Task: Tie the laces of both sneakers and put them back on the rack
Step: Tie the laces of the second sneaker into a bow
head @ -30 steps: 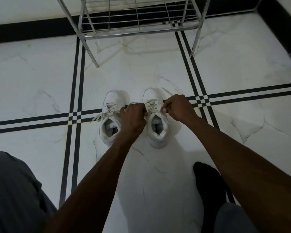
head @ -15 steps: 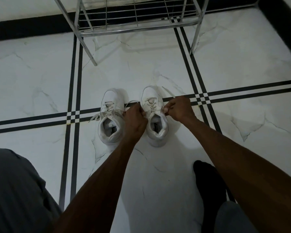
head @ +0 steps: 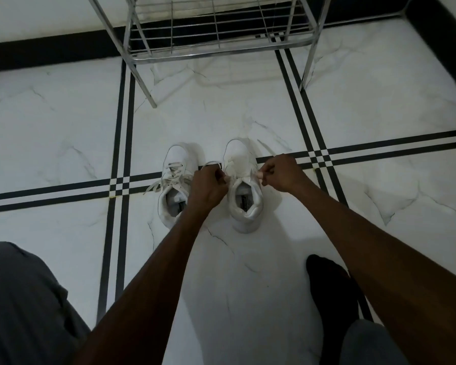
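Two white sneakers stand side by side on the floor, toes pointing away from me. The right sneaker [head: 244, 191] has its laces pulled taut across the tongue: my left hand [head: 208, 184] pinches one lace end on its left side, my right hand [head: 281, 173] pinches the other on its right side. A small lace loop shows above my left hand. The left sneaker [head: 175, 180] sits partly behind my left wrist, its laces [head: 156, 185] loose and trailing to the left. The metal wire rack [head: 216, 46] stands beyond the shoes.
The floor is white marble tile with black double stripes [head: 121, 127]. The rack's legs [head: 145, 83] reach down onto the floor ahead. A black skirting [head: 50, 52] runs along the far wall. My grey-clad knee [head: 19, 306] is bottom left, my black-socked foot [head: 332, 293] bottom right.
My hands have drawn slightly further apart, pulling the right sneaker's lace ends tighter. The camera view has shifted a little; the sneakers have stayed in place.
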`<action>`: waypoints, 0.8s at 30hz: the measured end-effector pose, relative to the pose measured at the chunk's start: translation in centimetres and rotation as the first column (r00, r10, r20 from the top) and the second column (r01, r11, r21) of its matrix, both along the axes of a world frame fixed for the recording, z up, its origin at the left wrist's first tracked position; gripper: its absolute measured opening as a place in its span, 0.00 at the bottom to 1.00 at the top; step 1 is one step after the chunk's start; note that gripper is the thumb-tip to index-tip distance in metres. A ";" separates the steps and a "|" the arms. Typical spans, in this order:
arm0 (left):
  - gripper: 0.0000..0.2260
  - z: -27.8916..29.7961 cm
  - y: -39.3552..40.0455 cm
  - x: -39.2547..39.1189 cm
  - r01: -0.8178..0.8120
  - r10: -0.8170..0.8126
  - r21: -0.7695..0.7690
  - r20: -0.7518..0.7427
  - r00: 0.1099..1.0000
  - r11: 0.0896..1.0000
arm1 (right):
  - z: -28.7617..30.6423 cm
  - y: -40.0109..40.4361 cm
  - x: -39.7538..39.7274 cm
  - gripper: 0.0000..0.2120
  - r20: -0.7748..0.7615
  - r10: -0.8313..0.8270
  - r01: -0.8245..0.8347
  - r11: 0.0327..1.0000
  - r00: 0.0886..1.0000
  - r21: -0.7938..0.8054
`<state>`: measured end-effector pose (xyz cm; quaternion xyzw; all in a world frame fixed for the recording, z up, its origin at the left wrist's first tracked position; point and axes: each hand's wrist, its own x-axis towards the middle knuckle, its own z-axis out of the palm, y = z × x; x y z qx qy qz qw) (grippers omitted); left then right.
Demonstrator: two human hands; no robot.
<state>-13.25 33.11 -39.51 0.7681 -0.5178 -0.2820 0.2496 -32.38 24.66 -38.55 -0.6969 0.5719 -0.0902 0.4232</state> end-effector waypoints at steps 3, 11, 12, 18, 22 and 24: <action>0.10 1.1 -0.6 1.8 0.049 -0.044 0.135 -0.039 0.998 0.990 | 1.3 -0.7 -0.3 0.16 -0.048 0.111 -0.106 0.989 0.993 0.103; 0.17 4.0 -2.0 2.6 -0.085 0.110 0.069 -0.615 0.781 0.994 | 4.4 -2.0 1.2 0.15 0.508 -0.190 0.023 0.948 0.840 0.317; 0.17 4.2 -2.0 2.5 -0.080 0.090 0.044 -0.633 0.769 0.996 | 4.6 -2.0 1.5 0.14 0.538 -0.205 0.032 0.949 0.817 0.312; 0.16 4.6 -2.3 1.3 -0.102 0.053 -0.025 -0.720 0.692 0.994 | 3.9 -1.7 2.2 0.10 0.550 -0.139 0.022 0.976 0.824 0.215; 0.15 4.0 -2.2 0.3 -0.109 0.024 -0.081 -0.687 0.727 0.991 | 3.4 -1.4 2.0 0.12 0.520 -0.091 -0.018 0.979 0.849 0.202; 0.14 3.5 -2.2 0.3 -0.084 -0.009 -0.112 -0.647 0.762 0.990 | 3.3 -1.3 2.0 0.17 0.509 -0.093 -0.035 0.971 0.856 0.236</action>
